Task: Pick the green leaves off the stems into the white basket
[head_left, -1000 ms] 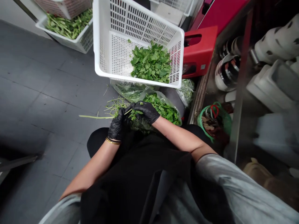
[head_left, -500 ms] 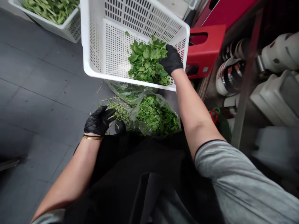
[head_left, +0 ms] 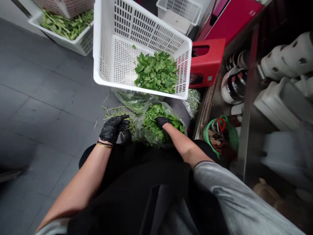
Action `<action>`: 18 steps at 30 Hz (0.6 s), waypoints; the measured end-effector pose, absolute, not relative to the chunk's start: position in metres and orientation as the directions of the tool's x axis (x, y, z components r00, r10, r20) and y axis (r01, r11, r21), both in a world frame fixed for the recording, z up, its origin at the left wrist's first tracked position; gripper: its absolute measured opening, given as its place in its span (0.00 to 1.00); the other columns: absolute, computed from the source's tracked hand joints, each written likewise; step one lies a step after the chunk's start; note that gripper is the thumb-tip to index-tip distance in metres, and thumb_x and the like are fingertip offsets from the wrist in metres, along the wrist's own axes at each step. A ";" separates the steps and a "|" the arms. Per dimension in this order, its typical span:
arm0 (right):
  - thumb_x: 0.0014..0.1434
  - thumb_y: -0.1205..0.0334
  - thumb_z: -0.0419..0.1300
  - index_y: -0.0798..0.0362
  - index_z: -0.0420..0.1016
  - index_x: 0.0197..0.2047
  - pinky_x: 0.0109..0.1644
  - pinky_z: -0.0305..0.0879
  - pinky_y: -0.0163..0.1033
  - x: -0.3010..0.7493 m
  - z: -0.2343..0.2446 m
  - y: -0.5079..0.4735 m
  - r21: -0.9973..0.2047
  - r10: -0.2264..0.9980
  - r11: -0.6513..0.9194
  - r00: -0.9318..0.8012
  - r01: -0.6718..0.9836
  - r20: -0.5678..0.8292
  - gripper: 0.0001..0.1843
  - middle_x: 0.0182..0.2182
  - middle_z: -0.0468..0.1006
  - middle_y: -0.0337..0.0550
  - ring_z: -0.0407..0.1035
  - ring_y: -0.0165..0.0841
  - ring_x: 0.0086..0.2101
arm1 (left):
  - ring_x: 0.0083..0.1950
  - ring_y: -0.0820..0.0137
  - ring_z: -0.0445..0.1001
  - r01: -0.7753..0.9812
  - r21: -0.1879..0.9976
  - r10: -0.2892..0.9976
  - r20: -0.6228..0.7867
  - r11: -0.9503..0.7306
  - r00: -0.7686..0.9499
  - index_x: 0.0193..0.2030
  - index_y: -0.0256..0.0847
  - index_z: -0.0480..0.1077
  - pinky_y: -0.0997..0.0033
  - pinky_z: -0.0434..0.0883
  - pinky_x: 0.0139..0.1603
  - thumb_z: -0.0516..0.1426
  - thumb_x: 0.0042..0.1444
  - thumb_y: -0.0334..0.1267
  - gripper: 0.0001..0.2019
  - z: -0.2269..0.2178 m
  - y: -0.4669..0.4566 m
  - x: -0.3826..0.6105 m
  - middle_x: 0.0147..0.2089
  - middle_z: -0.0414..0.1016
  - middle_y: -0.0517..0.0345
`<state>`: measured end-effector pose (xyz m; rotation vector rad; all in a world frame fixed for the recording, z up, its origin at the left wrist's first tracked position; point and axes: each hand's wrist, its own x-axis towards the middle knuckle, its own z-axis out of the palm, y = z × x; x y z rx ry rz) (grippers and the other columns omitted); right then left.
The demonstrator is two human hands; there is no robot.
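Observation:
My right hand (head_left: pixel 161 121), in a black glove, reaches into an open clear plastic bag (head_left: pixel 146 134) of leafy greens (head_left: pixel 153 120). Its fingers are sunk among the leaves, so their grip is hidden. My left hand (head_left: pixel 114 128), gloved too, hovers beside a heap of thin cut stems (head_left: pixel 114 112) on the floor. Its fingers are stretched out and apart, with nothing seen in them. Beyond the bag stands a white perforated basket (head_left: pixel 104 49), with a pile of picked leaves (head_left: pixel 156 72) in its right part.
Another bag of greens (head_left: pixel 133 99) lies under the basket's near edge. A red plastic stool (head_left: pixel 207 60) adjoins the basket on the right. A green basket (head_left: pixel 207 132) and a metal rack (head_left: pixel 249 98) flank my right side. Green vegetables (head_left: pixel 70 27) fill a crate at upper left.
My right hand has left the leaf pile in the white basket and come down into the bag of greens. My left hand has shifted slightly right, staying by the stems.

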<state>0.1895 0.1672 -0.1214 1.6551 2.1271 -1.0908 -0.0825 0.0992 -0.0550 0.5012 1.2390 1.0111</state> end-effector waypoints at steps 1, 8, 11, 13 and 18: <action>0.59 0.56 0.57 0.60 0.76 0.49 0.51 0.64 0.39 0.192 -0.118 0.167 -0.365 0.721 0.108 -0.326 0.925 -0.611 0.20 0.50 0.76 0.59 0.71 0.38 0.48 | 0.28 0.67 0.75 -0.317 0.817 0.856 -0.516 0.481 -0.030 0.44 0.30 0.77 0.70 0.71 0.30 0.61 0.49 0.38 0.17 -0.052 0.096 -0.079 0.30 0.79 0.47; 0.61 0.60 0.53 0.55 0.79 0.46 0.43 0.65 0.40 0.185 -0.048 0.128 -0.236 0.658 0.475 -0.520 0.848 -0.545 0.16 0.44 0.79 0.55 0.73 0.44 0.44 | 0.58 0.58 0.68 0.066 0.987 0.986 -0.151 0.147 0.072 0.37 0.44 0.80 0.66 0.61 0.61 0.68 0.41 0.33 0.13 -0.023 0.092 -0.021 0.47 0.78 0.52; 0.63 0.64 0.48 0.56 0.78 0.46 0.38 0.63 0.40 0.179 -0.010 0.111 -0.178 0.647 0.608 -0.613 0.774 -0.454 0.18 0.42 0.79 0.55 0.74 0.43 0.41 | 0.44 0.60 0.76 0.068 0.957 0.916 -0.289 0.281 0.277 0.24 0.43 0.78 0.70 0.69 0.49 0.66 0.42 0.28 0.05 -0.027 0.097 -0.003 0.27 0.77 0.53; 0.64 0.63 0.49 0.55 0.78 0.46 0.38 0.62 0.39 0.183 0.004 0.106 -0.193 0.658 0.626 -0.644 0.756 -0.389 0.17 0.42 0.78 0.54 0.73 0.42 0.40 | 0.28 0.65 0.74 0.030 0.919 0.836 -0.370 0.393 0.404 0.20 0.43 0.76 0.73 0.70 0.34 0.65 0.43 0.27 0.07 -0.033 0.097 -0.001 0.18 0.71 0.56; 0.62 0.60 0.55 0.49 0.80 0.44 0.41 0.61 0.35 0.205 0.007 0.103 -0.437 0.559 0.632 -0.767 0.640 -0.315 0.13 0.42 0.79 0.45 0.72 0.35 0.41 | 0.24 0.69 0.72 -0.018 0.903 0.798 -0.369 0.428 0.477 0.22 0.42 0.78 0.75 0.69 0.25 0.67 0.34 0.23 0.10 -0.038 0.085 -0.015 0.24 0.77 0.53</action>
